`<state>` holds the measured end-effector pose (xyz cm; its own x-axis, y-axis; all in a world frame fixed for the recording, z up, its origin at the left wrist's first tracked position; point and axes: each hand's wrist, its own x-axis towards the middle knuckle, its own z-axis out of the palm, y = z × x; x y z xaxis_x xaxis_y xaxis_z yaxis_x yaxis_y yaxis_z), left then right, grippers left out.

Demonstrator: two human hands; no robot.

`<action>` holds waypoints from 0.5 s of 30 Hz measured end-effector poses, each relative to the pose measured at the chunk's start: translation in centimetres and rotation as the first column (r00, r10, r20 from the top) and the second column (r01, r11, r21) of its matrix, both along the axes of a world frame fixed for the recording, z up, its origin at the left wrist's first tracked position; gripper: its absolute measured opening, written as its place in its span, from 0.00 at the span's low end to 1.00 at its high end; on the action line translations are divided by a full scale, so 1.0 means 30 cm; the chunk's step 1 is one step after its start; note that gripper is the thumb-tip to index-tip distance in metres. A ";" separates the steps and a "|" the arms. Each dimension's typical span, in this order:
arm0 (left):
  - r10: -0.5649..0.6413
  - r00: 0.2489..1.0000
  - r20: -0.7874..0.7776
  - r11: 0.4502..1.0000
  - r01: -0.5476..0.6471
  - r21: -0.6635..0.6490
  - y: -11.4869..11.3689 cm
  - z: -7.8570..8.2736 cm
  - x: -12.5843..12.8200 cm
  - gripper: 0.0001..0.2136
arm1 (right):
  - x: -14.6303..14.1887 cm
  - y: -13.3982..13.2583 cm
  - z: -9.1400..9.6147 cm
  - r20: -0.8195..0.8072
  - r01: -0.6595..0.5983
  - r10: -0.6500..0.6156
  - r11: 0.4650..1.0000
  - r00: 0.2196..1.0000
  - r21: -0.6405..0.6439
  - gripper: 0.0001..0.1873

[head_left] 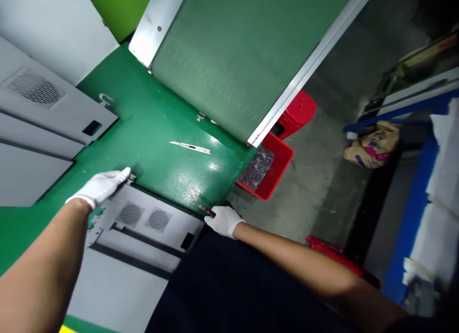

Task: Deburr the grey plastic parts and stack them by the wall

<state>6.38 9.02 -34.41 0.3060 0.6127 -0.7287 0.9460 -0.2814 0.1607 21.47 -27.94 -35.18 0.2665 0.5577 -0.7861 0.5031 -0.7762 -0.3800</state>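
A grey vented panel (139,249) lies at the near left of the green tabletop (150,132), its two round grilles towards the far edge. The left hand (98,187), in a white glove, lies at the panel's far left corner with its fingers stretched out together, beside a small metallic piece (131,178); whether it has hold of anything I cannot tell. The right hand (224,220), also gloved, is curled around the black handle of a small hand tool (209,212), whose tip points left, near the panel's far right corner. Dark specks (190,187) are scattered just beyond that tip. Farther off lies a slim utility knife (191,147), well apart from both hands. A second vented panel (71,114) sits to the left, with a hook-shaped part (105,99) just beyond it. To the far right, below a ribbed green conveyor belt (244,50), a red bin (283,163) holds small grey pieces (258,166)
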 end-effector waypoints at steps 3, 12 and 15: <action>-0.037 0.998 0.047 0.996 0.040 -0.075 0.001 -0.018 0.002 0.23 | -0.004 0.106 0.003 -0.018 -0.038 0.039 0.998 0.999 0.047 0.21; 0.114 0.960 0.254 0.980 -0.067 -0.187 -0.006 -0.074 -0.017 0.16 | -0.064 0.488 -0.030 -0.138 -0.166 0.179 0.981 0.974 0.104 0.39; 0.231 0.923 0.307 0.959 -0.164 -0.229 -0.007 -0.070 -0.039 0.14 | -0.098 0.600 -0.035 -0.157 -0.198 0.212 0.975 0.965 0.104 0.44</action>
